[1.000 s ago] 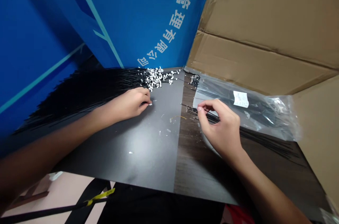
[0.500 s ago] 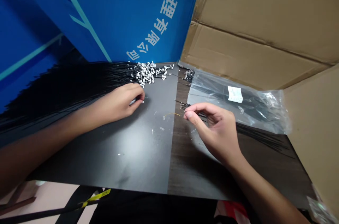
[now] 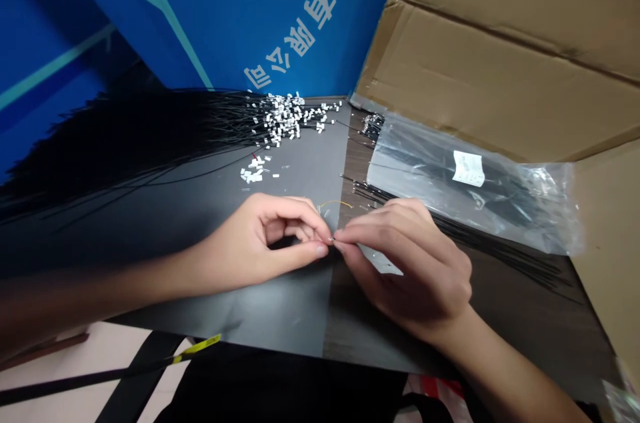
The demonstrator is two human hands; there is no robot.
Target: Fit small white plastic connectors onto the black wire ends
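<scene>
My left hand [image 3: 285, 236] is closed in a pinch at the middle of the table. Whatever lies between its fingertips is mostly hidden. Facing it, my right hand [image 3: 405, 256] pinches a thin black wire, of which only the small metal tip [image 3: 331, 238] shows between the two hands. The fingertips of both hands nearly touch. Beyond my left hand lies a small pile of loose white connector housings [image 3: 254, 173]. Black wires with metal ends [image 3: 367, 191] lie behind my right hand, partly covered by it.
A large bundle of black wires [image 3: 200, 120] with white connectors [image 3: 285, 116] lies back left, against a blue panel [image 3: 240, 10]. On the right are a clear labelled plastic bag [image 3: 420, 150] and cardboard [image 3: 500, 76]. A yellow wire [image 3: 335, 203] and clear scraps lie mid-table.
My left hand has come away from the white housings, moving right and nearer, to meet my right hand. The right hand has turned and come slightly nearer. The camera view has shifted a little.
</scene>
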